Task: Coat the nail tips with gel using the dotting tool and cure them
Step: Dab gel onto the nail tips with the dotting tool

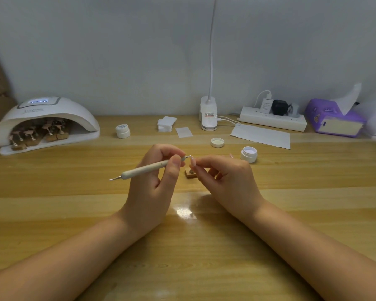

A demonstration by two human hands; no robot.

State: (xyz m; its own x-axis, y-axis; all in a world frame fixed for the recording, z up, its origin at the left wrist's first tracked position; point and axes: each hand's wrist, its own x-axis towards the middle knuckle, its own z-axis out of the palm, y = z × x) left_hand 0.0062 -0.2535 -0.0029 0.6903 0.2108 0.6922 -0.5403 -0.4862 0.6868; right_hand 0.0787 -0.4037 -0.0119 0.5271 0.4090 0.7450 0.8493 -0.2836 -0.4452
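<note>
The left hand (159, 170) pinches the dotting tool (146, 169), its long axis pointing right, tip touching the nail tip (192, 163) pinched in the right hand (224, 174) above the table (74, 192).

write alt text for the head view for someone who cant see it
A person's left hand holds a white dotting tool to a nail tip pinched in the right hand above a wooden table. An open gel jar stands right of the hands, and a curing lamp holding more nail stands sits far left.
</note>
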